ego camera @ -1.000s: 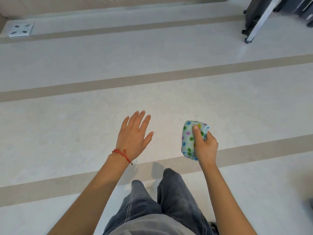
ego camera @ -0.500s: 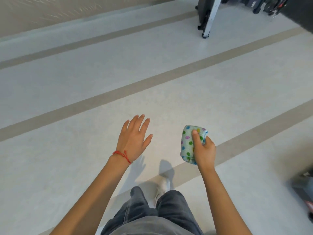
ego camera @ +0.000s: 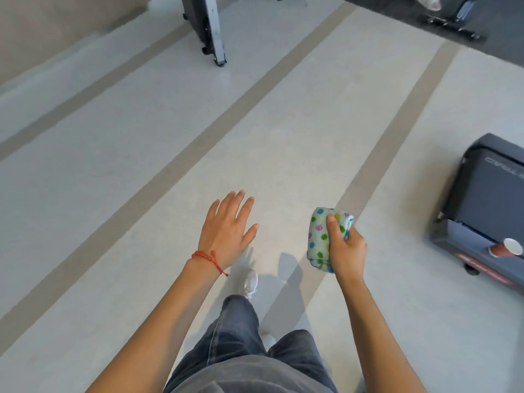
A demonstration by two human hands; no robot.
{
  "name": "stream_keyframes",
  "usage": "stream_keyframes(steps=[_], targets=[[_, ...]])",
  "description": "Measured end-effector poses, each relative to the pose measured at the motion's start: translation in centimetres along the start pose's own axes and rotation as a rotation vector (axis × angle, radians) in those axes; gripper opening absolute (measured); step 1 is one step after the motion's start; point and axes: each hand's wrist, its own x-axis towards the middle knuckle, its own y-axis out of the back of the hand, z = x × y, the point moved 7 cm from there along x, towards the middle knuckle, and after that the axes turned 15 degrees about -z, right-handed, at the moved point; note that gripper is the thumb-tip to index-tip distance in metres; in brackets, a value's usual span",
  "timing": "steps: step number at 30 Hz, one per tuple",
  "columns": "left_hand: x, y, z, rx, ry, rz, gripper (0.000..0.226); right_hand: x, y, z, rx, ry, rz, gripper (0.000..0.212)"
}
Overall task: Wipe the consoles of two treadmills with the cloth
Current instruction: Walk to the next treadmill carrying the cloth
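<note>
My right hand (ego camera: pixel 346 249) grips a folded light cloth with coloured dots (ego camera: pixel 321 235), held upright in front of me over the floor. My left hand (ego camera: pixel 226 231) is stretched forward, palm down, fingers apart and holding nothing; a red string bracelet sits on its wrist. The front end of a dark grey treadmill (ego camera: pixel 487 205) shows at the right edge, its console out of view. A red paper cup (ego camera: pixel 506 247) lies on its side on the treadmill's low front ledge.
Pale floor with tan stripes (ego camera: pixel 249 97) runs diagonally ahead. The wheeled base of a dark machine with a silver rail (ego camera: pixel 209 32) stands at the top centre. More equipment feet rest on dark flooring (ego camera: pixel 453 21) at the top right. My legs and a white shoe are below.
The view has swung right as I walk: the machine base slid left across the top, and the treadmill end with the cup came into view on the right. Both hands keep their pose.
</note>
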Motion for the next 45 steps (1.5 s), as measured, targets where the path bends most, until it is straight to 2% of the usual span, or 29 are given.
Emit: stream_keyframes(steps=[5,7,16,29,37,45], targets=[[9.9,1.3,-0.4,0.023,-0.190,-0.029,0.052,5.1,1.0,-1.7,0.124,-0.091,0.152,0.032],[13.3,1.9,-0.2,0.032,-0.254,-0.038,0.052,6.9,1.6,-2.2,0.138,-0.132,0.210,0.035],[27.2,2.9,2.4,0.025,-0.391,-0.076,0.052,15.6,6.2,-4.8,0.153,-0.199,0.364,0.034],[49.6,5.8,11.3,0.040,-0.460,-0.037,0.051,34.9,17.9,-12.7,0.147,-0.148,0.353,0.038],[62.6,7.2,15.4,0.051,-0.514,-0.031,0.051,45.1,23.0,-15.4,0.185,-0.164,0.395,0.042],[77.6,7.6,20.0,0.074,-0.615,-0.068,0.051,56.6,28.5,-18.2,0.224,-0.190,0.505,0.045]])
